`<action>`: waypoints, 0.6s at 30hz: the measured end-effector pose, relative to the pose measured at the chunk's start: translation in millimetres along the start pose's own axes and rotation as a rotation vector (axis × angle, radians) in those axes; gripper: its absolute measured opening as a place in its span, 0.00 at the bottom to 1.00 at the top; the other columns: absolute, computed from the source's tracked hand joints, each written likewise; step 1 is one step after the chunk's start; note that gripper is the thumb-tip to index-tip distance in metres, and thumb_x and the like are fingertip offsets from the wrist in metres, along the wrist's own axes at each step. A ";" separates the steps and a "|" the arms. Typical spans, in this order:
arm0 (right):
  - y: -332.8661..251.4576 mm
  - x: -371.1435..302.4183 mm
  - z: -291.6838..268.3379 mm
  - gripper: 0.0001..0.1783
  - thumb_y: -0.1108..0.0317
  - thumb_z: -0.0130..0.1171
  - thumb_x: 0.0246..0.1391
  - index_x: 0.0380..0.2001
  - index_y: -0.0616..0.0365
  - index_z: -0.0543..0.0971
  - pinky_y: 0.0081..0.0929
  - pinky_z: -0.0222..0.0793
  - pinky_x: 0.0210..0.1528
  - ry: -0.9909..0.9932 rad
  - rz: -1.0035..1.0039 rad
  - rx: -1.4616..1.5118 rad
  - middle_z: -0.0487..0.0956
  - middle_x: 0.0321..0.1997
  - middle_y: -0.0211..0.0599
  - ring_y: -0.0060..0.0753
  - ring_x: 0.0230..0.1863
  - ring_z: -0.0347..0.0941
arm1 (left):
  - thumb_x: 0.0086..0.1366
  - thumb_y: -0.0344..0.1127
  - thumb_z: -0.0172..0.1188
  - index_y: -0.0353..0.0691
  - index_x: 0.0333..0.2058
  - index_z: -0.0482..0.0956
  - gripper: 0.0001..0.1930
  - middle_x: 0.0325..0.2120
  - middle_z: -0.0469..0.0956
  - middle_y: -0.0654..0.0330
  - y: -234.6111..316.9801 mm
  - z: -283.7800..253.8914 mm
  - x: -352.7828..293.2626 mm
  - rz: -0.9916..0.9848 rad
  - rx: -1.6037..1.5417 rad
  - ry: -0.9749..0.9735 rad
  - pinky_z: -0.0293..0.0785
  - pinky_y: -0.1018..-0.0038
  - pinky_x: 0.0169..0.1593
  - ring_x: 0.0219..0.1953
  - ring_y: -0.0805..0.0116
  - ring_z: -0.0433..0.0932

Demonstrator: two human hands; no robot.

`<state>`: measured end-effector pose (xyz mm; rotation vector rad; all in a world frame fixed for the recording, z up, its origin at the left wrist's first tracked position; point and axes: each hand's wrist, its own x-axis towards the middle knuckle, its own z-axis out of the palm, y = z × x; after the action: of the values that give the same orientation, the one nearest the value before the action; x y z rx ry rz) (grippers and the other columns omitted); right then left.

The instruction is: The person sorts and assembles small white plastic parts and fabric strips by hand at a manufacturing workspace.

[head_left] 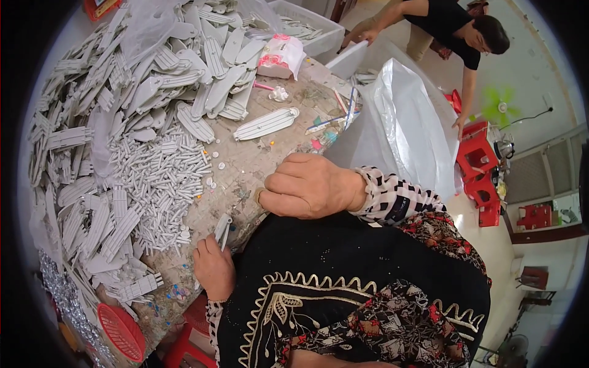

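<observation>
My left hand (215, 268) is closed around a small white plastic piece (223, 229), which juts up past the fingers near the table's front edge. To its right, my right hand (313, 186) is curled into a fist over the edge; what it holds, if anything, is hidden. A heap of short white plastic pegs (156, 178) lies beyond my left hand. Behind it rises a large pile of flat, ribbed white plastic pieces (215, 55). One such long ribbed piece (266, 124) lies apart on the worn table (245, 162), beyond my right hand.
A pink-and-white tissue pack (281, 56) sits by the pile. A large white sack (399, 122) stands at the table's right, where another person (451, 24) leans in. A red basket (121, 331) is at lower left. Red stools (478, 153) and a green fan (500, 107) are farther right.
</observation>
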<state>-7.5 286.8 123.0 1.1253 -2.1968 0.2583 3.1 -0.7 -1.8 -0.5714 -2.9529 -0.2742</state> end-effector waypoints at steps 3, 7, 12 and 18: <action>6.9 -13.0 -3.5 0.14 0.70 0.61 0.41 0.36 0.55 0.77 0.25 0.65 0.26 0.005 0.099 -0.062 0.72 0.26 0.29 0.29 0.26 0.70 | 0.52 0.33 0.64 0.39 0.46 0.71 0.22 0.36 0.71 0.54 0.1 2.8 1.6 -0.002 0.020 0.001 0.71 0.61 0.42 0.39 0.51 0.72; 63.6 -73.8 -33.8 0.15 0.77 0.58 0.40 0.36 0.53 0.78 0.36 0.69 0.30 0.100 0.392 -0.299 0.77 0.28 0.35 0.41 0.29 0.74 | 0.52 0.33 0.63 0.40 0.46 0.71 0.21 0.37 0.71 0.54 0.2 3.2 2.0 -0.013 0.005 -0.013 0.71 0.61 0.42 0.40 0.50 0.72; 174.3 -251.8 -142.4 0.10 0.68 0.56 0.53 0.36 0.58 0.81 0.40 0.69 0.47 0.037 0.954 -0.769 0.79 0.39 0.45 0.50 0.43 0.75 | 0.54 0.33 0.61 0.40 0.46 0.71 0.20 0.37 0.71 0.53 -0.3 2.3 4.0 -0.030 0.018 -0.047 0.70 0.59 0.42 0.40 0.49 0.71; 208.7 -415.5 -154.2 0.18 0.58 0.59 0.54 0.43 0.58 0.80 0.36 0.68 0.51 -0.123 1.600 -0.387 0.80 0.45 0.49 0.48 0.48 0.75 | 0.58 0.35 0.60 0.38 0.44 0.72 0.16 0.36 0.72 0.51 1.5 2.1 7.8 -0.041 0.031 -0.079 0.69 0.57 0.41 0.39 0.47 0.71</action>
<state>75.2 755.0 4.9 -1.0065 -2.5694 0.3668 -3.7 3.9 -2.4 -0.5302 -3.0416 -0.2145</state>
